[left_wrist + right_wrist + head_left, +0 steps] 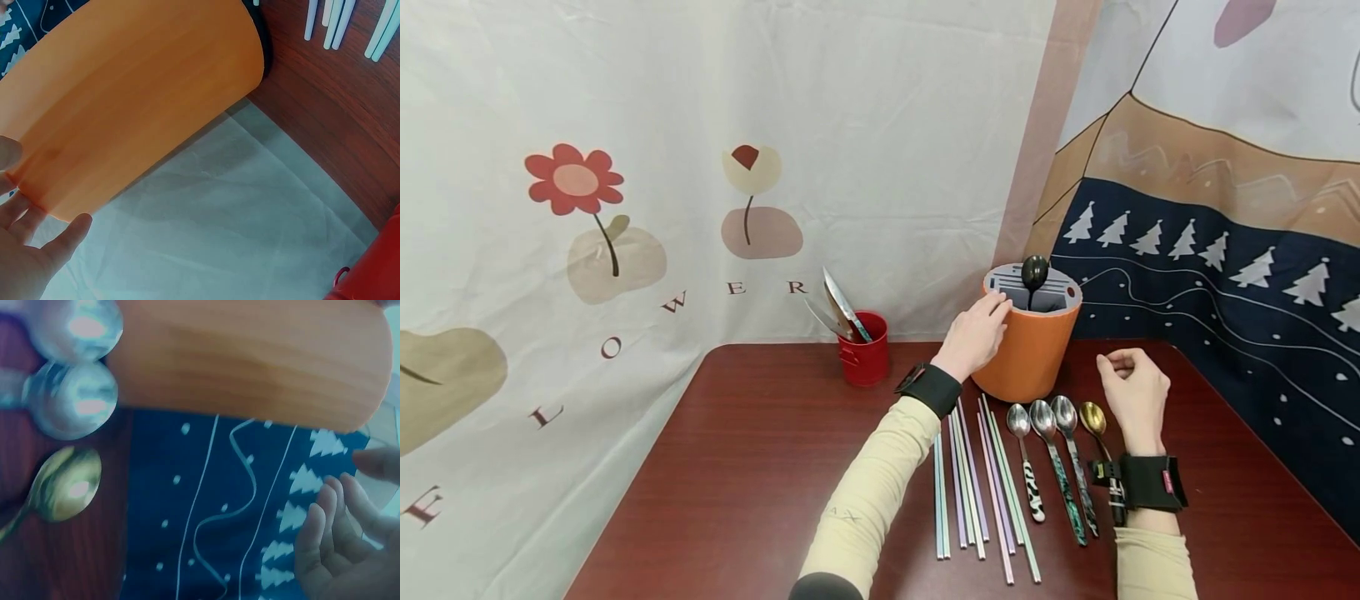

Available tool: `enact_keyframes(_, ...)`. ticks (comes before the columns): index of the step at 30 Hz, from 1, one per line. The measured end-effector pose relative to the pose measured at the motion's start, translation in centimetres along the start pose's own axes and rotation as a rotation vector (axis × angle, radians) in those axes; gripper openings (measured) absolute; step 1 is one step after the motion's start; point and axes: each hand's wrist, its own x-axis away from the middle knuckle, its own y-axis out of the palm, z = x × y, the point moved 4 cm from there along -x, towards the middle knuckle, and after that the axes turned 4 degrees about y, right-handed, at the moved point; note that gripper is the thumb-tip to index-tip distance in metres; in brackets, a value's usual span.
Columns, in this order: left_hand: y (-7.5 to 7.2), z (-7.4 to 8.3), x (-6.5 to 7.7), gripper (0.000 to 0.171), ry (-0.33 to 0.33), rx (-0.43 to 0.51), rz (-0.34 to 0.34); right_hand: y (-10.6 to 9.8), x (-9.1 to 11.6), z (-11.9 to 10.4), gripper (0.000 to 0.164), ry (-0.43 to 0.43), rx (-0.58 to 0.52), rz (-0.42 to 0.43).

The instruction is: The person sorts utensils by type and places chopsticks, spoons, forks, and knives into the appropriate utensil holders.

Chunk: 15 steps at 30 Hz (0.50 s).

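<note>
My left hand [977, 333] reaches to the near left rim of an orange cylindrical utensil holder [1030, 350]. In the left wrist view its fingers touch the rim and the thumb [72, 237] stands apart from them. A dark spoon [1034, 273] is upright in the holder, bowl up. My right hand [1135, 392] is in the air to the right of the holder, fingers loosely bent, nothing between them. Below it lies a gold spoon [1093, 419], beside silver spoons [1043, 419] with patterned handles.
Several pastel chopsticks [985, 492] lie side by side left of the spoons. A red bucket [865, 354] holding knives [845, 304] stands at the table's back edge. Printed cloths hang behind the dark red table [760, 450].
</note>
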Motion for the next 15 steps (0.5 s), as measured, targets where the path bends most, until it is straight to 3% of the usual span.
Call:
enact_keyframes(8, 0.0, -0.1, 0.0, 0.04, 0.004, 0.002, 0.014, -0.3, -0.2, 2.0, 0.032, -0.047, 0.214, -0.169)
enact_keyframes(10, 0.0, -0.1, 0.0, 0.04, 0.006, 0.002, 0.016, -0.2, -0.2, 2.7, 0.035, -0.045, 0.277, -0.26)
enact_keyframes(15, 0.0, 0.0, 0.0, 0.04, 0.009, 0.004, 0.027, 0.3, -0.1, 4.4, 0.038, 0.026, 0.463, -0.586)
